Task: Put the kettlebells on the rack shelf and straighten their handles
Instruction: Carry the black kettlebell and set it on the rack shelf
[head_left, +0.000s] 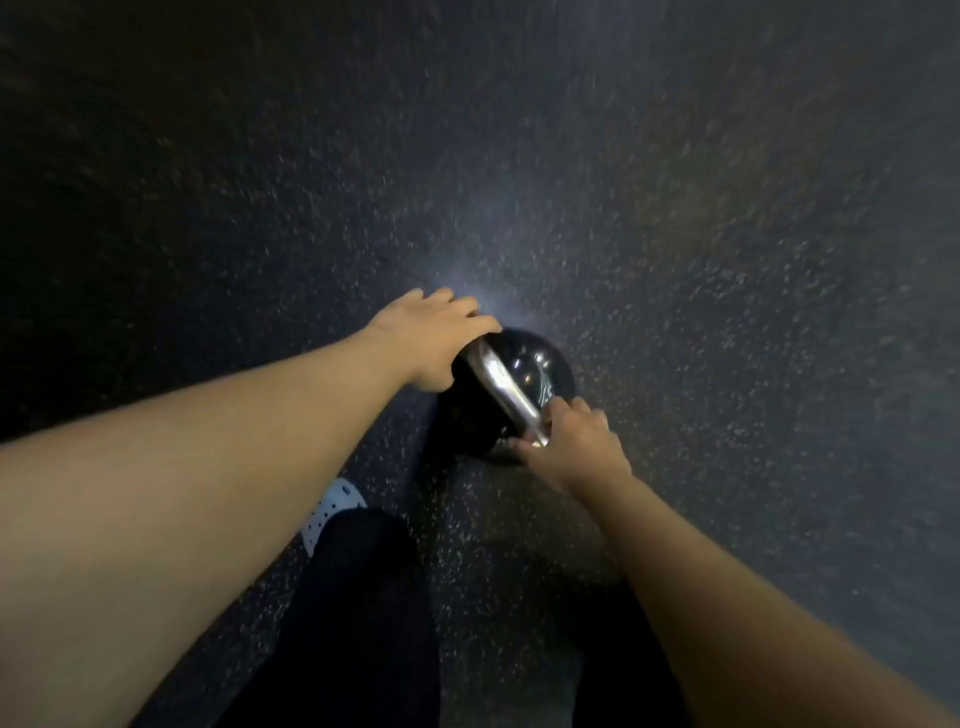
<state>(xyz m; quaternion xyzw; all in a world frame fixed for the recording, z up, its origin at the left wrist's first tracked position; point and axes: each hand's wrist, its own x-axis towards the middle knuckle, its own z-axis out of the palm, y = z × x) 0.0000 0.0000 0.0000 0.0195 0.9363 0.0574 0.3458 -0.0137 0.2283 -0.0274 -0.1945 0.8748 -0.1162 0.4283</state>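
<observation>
A glossy black kettlebell with a shiny metal handle sits low over the speckled floor at the middle of the view. My left hand wraps the far left end of the handle. My right hand grips the near right end. The handle runs diagonally between the two hands. Whether the bell rests on the floor or hangs just above it I cannot tell. No rack shelf is in view.
Dark speckled rubber floor fills the whole view. My legs in black trousers and a white perforated shoe stand just below the kettlebell.
</observation>
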